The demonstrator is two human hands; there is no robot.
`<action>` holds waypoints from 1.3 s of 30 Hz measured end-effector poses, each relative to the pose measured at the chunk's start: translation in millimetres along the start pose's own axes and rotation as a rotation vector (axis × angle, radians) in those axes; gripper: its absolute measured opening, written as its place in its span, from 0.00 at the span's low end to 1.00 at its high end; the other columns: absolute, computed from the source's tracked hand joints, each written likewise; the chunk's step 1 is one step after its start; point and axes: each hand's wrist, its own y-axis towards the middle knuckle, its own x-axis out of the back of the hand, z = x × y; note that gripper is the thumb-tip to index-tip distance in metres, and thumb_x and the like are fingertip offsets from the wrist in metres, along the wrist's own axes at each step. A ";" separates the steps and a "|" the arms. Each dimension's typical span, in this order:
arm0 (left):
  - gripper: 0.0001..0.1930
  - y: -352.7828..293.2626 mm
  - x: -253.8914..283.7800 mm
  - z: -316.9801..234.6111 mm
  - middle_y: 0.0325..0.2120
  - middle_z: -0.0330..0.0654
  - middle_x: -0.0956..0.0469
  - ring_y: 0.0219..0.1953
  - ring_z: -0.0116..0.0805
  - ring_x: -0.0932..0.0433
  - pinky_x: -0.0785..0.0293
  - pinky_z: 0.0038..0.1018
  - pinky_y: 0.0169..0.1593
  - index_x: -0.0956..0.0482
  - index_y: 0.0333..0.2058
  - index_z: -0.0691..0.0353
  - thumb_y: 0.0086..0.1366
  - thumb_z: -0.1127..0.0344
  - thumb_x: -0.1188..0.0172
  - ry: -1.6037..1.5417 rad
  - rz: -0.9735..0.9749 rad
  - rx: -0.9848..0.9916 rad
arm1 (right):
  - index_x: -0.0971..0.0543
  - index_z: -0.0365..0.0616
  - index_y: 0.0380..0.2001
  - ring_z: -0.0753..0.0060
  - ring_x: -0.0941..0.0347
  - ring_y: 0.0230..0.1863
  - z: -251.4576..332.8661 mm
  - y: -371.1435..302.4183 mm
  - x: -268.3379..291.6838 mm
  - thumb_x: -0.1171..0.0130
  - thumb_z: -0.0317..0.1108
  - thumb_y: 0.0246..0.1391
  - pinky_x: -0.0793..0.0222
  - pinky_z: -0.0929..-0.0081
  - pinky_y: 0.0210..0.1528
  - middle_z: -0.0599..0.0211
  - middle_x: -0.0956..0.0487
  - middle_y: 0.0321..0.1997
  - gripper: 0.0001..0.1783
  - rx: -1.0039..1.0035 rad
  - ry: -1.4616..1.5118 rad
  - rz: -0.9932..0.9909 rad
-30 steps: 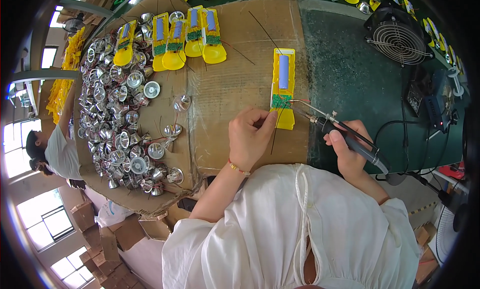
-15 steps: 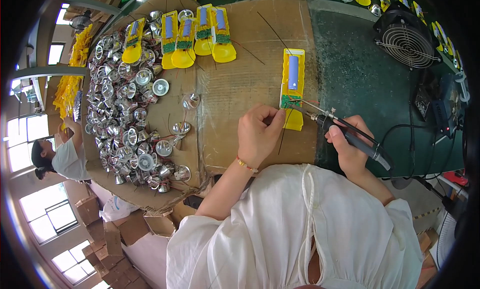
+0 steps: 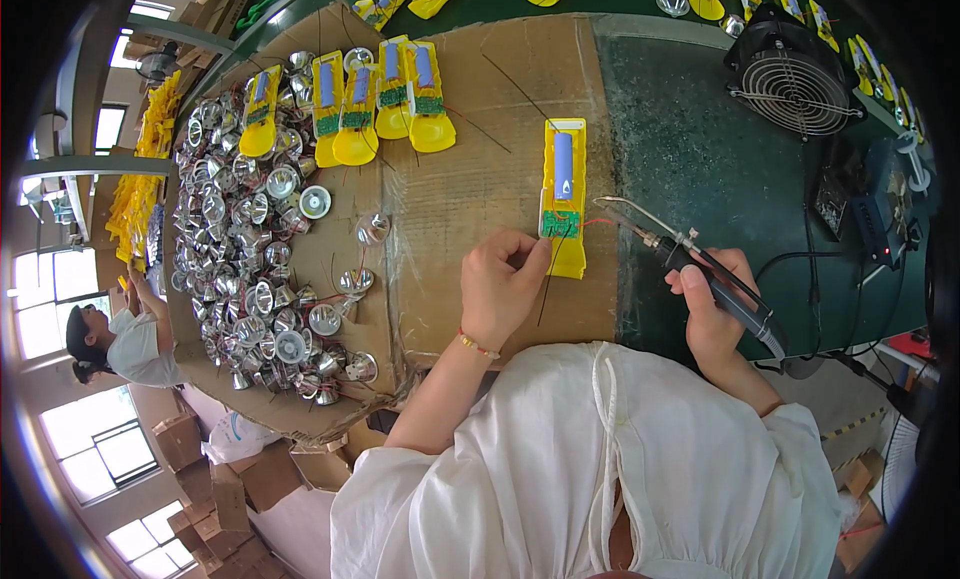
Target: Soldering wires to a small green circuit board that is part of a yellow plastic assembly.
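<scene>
head view, one right hand [image 3: 708, 324] gripping one soldering iron [image 3: 668, 254], one left hand [image 3: 498, 291], grip unclear, beside one yellow housing [image 3: 571, 262], one blue cell [image 3: 563, 164], one green board [image 3: 558, 225], five similar housings [image 3: 355, 147]

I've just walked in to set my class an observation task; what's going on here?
A person's right hand holds a black and grey pen-shaped soldering iron clear of a green rectangular circuit board. The left hand is at the board's lower edge, beside a thin dark wire. The board sits in a yellow plastic casing, below a blue cylindrical battery.
</scene>
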 end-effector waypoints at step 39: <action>0.28 253.4 -105.9 -142.5 0.21 0.51 0.22 0.26 0.43 0.21 0.26 0.33 0.34 0.21 0.25 0.67 0.48 0.41 0.44 0.697 0.152 -0.351 | 0.27 0.40 0.29 0.85 0.31 0.23 -27.0 33.9 51.6 0.37 0.29 0.45 0.34 0.82 0.26 0.71 0.24 0.22 0.10 -0.266 -0.042 -0.137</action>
